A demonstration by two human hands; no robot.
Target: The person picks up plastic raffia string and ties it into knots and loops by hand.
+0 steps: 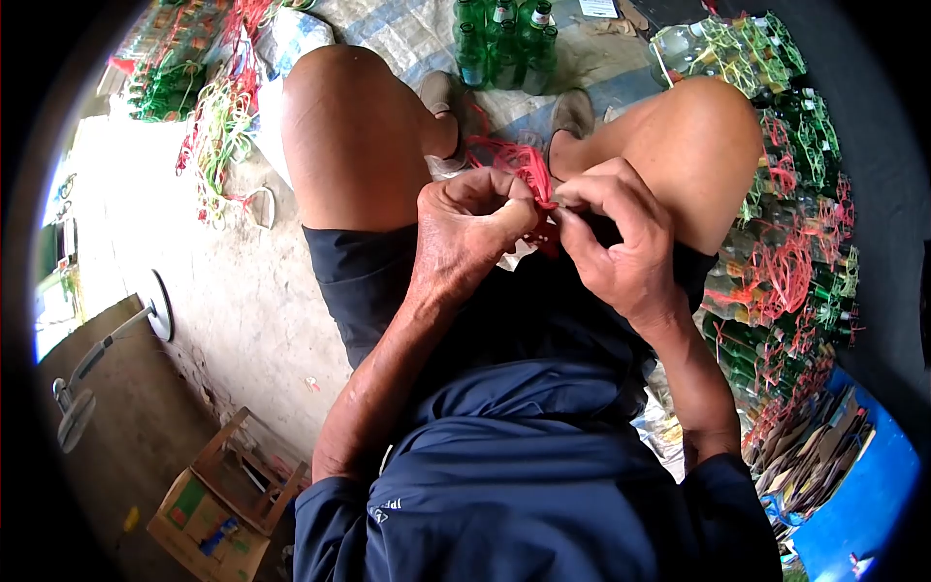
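Red plastic twine (524,165) hangs in a loose bundle between my knees, knotted or bunched where both hands meet. My left hand (472,215) pinches it between thumb and forefinger. From the other side my right hand (621,233) pinches the same twine, its fingertips almost touching the left ones. Part of the bundle is hidden behind my fingers. Beyond my feet, a group of green glass bottles (504,48) stands upright and close together on a woven sheet (407,39).
Stacked bottles tied with red and green twine (786,262) line the right side. More twine (221,136) hangs at the upper left. A cardboard box (208,529) and a wooden stool (247,466) are at lower left. Flattened cardboard (810,446) is piled at lower right.
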